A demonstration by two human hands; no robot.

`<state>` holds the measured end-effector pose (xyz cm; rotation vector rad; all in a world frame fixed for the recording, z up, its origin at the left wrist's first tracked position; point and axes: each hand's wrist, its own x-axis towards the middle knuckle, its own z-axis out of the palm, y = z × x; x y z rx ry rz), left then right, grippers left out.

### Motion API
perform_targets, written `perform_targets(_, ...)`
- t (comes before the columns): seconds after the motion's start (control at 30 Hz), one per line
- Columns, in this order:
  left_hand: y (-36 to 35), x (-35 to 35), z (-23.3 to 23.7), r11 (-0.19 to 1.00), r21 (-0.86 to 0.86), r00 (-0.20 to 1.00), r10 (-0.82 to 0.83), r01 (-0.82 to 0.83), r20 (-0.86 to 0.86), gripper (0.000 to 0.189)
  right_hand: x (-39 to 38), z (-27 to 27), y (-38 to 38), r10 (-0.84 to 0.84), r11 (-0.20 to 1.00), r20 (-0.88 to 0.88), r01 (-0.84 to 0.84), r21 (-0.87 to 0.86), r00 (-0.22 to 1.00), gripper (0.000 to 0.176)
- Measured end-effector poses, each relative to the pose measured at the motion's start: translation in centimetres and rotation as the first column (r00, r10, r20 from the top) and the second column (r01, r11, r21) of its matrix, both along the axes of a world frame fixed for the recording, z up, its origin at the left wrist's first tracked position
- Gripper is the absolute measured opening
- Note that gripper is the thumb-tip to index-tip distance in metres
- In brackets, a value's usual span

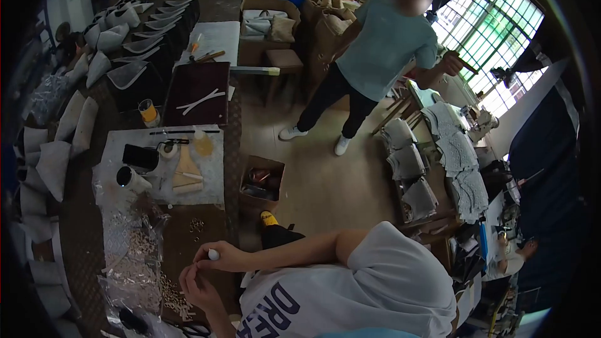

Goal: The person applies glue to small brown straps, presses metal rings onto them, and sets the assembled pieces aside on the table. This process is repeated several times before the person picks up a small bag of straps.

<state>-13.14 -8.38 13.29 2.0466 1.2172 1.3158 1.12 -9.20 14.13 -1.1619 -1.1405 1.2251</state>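
Observation:
My right hand (226, 257) reaches over the brown worktop with its fingers bent. A small white object with a rounded end (214, 255) pokes out of its grip; its kind is not clear. My left hand (201, 289) is just below, its fingertips pressed close to those of the right. Whatever sits between the fingertips is too small to make out. Beside the left hand lies a pile of small beige pieces (176, 297). A few similar loose pieces (196, 226) lie farther up the worktop, and a clear plastic bag (134, 269) of more pieces rests at the left.
A white-covered board (213, 191) holds a white cup (128, 177), a wide beige brush-like tool (186, 166) and a black box (140, 157). Curved pale panels (56, 169) line the left side. A cardboard box (261, 181) stands on the floor. A person (388, 50) stands across the room, arm extended.

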Motion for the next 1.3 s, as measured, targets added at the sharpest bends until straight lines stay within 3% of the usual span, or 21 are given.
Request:
perform_targets(0.13,-0.9,-2.2,-0.9,0.997,0.055,0.999,0.051,-0.051,-0.014,0.018,-1.0,0.5,-0.5,0.103,0.994,-0.053,-0.105,-0.030,0.993,0.014)
perform_targets(0.23,-1.4,-3.5,-0.8,0.997,0.047,0.997,0.060,-0.059,-0.039,0.020,-1.7,-0.4,-0.5,0.116,0.993,0.027,-0.116,0.015,0.993,0.012)
perform_targets(0.3,-2.0,-5.7,-1.6,0.983,-0.074,0.983,0.162,-0.168,-0.082,0.020,-1.8,0.2,-0.4,0.121,0.992,0.005,-0.121,-0.037,0.993,0.012)
perform_targets(0.33,-1.9,-6.9,-2.6,0.973,-0.041,0.973,0.225,-0.227,-0.045,0.017,-2.3,0.2,-0.3,0.080,0.992,-0.083,-0.088,-0.087,0.993,0.009)
perform_targets(0.37,-2.5,-8.1,-3.5,0.918,-0.157,0.932,0.358,-0.363,-0.065,0.014,-2.4,0.6,-0.3,0.071,0.989,-0.094,-0.082,-0.120,0.993,0.009)
perform_targets(0.47,-3.2,-12.9,-9.8,0.790,-0.276,0.823,0.569,-0.548,-0.007,0.008,-2.5,1.0,-0.1,0.063,0.976,-0.046,-0.071,-0.206,0.997,0.009)
perform_targets(0.53,-4.1,-15.1,-12.8,0.699,-0.403,0.784,0.616,-0.591,-0.081,0.007,-2.1,1.3,-0.2,0.059,0.962,0.002,-0.056,-0.266,0.998,0.010)
perform_targets(0.67,-4.1,-15.6,-16.0,0.697,-0.462,0.827,0.534,-0.548,-0.175,0.006,-2.0,0.5,-0.4,0.084,0.950,-0.007,-0.082,-0.300,0.996,0.011)
perform_targets(0.77,-1.5,-14.1,-14.3,0.708,-0.424,0.825,0.493,-0.565,-0.277,0.009,-2.2,-0.2,-0.3,0.083,0.954,-0.074,-0.100,-0.283,0.994,0.013)
perform_targets(0.87,1.7,-13.9,-16.0,0.826,-0.259,0.864,0.460,-0.501,-0.204,0.010,-2.4,-0.2,-0.3,0.075,0.944,-0.126,-0.111,-0.312,0.989,0.015)
perform_targets(0.97,4.5,-13.3,-16.0,0.868,-0.201,0.878,0.400,-0.455,-0.263,0.012,-2.7,0.1,-0.2,0.090,0.937,-0.093,-0.116,-0.330,0.992,0.016)
perform_targets(1.13,6.4,-13.0,-17.4,0.799,-0.317,0.798,0.304,-0.511,-0.521,0.013,-2.9,0.6,0.4,0.120,0.951,-0.071,-0.135,-0.277,0.990,0.021)
perform_targets(1.27,6.5,-13.2,-17.1,0.681,-0.525,0.849,0.299,-0.510,-0.436,0.013,-3.6,2.0,0.9,0.046,0.958,-0.142,-0.085,-0.275,0.989,0.018)
perform_targets(1.3,6.4,-13.0,-16.3,0.670,-0.622,0.910,0.361,-0.406,-0.205,0.013,-3.5,2.3,1.0,0.053,0.955,-0.129,-0.088,-0.284,0.990,0.018)
